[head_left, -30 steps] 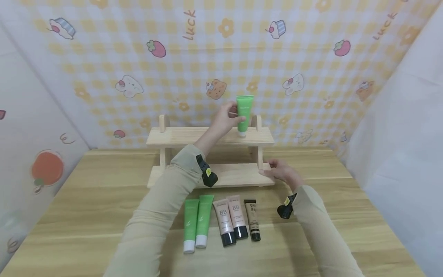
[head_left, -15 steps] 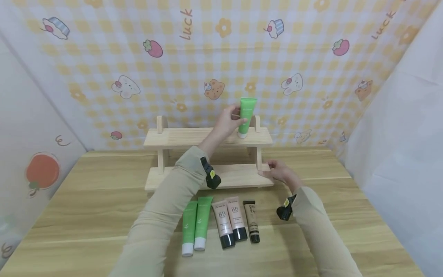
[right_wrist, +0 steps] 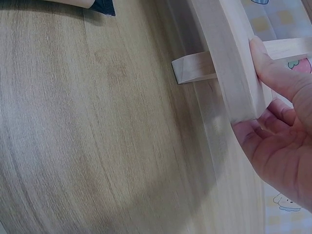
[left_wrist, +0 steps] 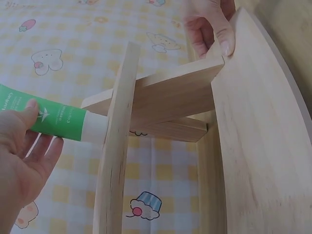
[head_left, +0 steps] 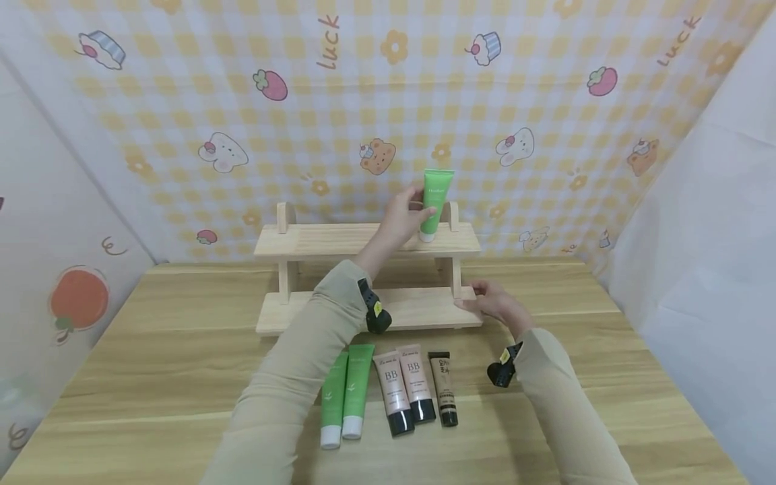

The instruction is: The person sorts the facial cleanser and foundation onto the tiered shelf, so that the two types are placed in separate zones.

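Observation:
With thumb and fingers, my left hand (head_left: 401, 219) pinches a green squeeze tube (head_left: 434, 199), white cap downward, at the right part of the upper shelf. In the left wrist view the tube's cap (left_wrist: 94, 127) meets the edge of the upper board (left_wrist: 117, 146); the tube leans slightly. My right hand (head_left: 496, 303) grips the right end of the lower board of the wooden two-tier display shelf (head_left: 418, 308). Its thumb (right_wrist: 263, 58) lies on top of the board and the other fingers curl underneath, as the right wrist view shows.
In front of the shelf lie two green tubes (head_left: 358, 391), partly behind the left sleeve, two pink BB cream tubes (head_left: 394, 391) and a slim brown tube (head_left: 444, 387) with a black cap. A patterned cloth (head_left: 339, 121) hangs behind the wooden table (head_left: 182, 350).
My left hand has shifted the green tube slightly right along the upper shelf. The right hand keeps its grip on the lower board.

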`<state>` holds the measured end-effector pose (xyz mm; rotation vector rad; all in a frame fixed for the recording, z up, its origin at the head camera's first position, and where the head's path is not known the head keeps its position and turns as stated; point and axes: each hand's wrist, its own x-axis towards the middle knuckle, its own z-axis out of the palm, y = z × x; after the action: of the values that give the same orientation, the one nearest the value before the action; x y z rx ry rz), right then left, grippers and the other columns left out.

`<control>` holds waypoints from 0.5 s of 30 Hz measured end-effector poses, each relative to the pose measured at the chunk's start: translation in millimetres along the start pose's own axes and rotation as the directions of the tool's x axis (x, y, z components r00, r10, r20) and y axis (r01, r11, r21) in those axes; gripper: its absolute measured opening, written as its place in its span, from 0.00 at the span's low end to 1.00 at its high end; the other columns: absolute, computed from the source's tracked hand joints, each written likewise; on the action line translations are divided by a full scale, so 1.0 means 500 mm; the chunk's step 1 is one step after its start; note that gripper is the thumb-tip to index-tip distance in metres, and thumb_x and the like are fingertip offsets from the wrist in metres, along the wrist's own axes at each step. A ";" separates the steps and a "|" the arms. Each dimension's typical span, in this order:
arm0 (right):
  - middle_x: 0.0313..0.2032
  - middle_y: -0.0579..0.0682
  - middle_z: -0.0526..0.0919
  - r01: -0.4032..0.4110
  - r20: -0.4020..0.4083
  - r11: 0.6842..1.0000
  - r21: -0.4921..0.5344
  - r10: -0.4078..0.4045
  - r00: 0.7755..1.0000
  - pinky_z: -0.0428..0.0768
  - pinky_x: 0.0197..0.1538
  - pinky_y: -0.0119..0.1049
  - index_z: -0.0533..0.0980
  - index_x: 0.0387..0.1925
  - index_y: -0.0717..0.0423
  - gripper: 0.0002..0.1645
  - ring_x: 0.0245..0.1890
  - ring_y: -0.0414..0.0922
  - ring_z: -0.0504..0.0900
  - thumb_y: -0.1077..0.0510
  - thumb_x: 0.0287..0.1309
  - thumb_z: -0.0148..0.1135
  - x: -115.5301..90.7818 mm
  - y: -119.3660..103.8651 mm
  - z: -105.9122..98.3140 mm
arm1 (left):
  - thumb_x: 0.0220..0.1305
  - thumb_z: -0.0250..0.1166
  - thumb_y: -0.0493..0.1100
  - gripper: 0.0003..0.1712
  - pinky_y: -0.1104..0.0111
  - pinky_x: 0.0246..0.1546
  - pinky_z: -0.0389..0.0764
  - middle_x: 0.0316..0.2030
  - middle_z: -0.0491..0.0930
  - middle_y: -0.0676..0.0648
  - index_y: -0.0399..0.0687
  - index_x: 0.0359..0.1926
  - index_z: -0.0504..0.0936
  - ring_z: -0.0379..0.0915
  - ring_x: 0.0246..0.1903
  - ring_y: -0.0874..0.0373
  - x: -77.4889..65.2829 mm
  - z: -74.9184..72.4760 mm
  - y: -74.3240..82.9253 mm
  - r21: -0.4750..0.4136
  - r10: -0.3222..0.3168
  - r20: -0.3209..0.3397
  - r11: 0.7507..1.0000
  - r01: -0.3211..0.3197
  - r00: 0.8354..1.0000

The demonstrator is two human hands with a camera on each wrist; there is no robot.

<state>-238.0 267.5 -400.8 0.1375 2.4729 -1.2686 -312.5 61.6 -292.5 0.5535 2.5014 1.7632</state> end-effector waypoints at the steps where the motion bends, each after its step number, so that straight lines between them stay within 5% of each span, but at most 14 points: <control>1: 0.54 0.65 0.69 -0.004 -0.003 1.000 0.004 0.004 1.000 0.76 0.51 0.36 0.60 0.61 0.68 0.40 0.47 0.50 0.73 0.51 0.53 0.63 0.001 -0.001 0.000 | 0.59 0.61 0.41 0.28 0.65 0.54 0.76 0.54 0.73 0.44 0.45 0.61 0.66 0.71 0.53 0.52 -0.001 -0.001 0.000 -0.001 -0.003 -0.002 1.000 0.003 1.000; 15: 0.59 0.67 0.64 -0.016 0.026 1.000 0.011 0.016 1.000 0.70 0.62 0.47 0.56 0.64 0.67 0.43 0.56 0.58 0.68 0.49 0.55 0.61 -0.003 0.000 -0.003 | 0.57 0.64 0.44 0.31 0.65 0.55 0.75 0.56 0.70 0.45 0.43 0.60 0.65 0.69 0.56 0.53 -0.034 -0.035 -0.008 -0.060 -0.067 -0.010 0.996 0.067 0.998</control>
<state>-236.9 269.0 -399.3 0.1429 2.4383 -1.2704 -301.6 39.3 -292.8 0.4513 2.4351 1.8160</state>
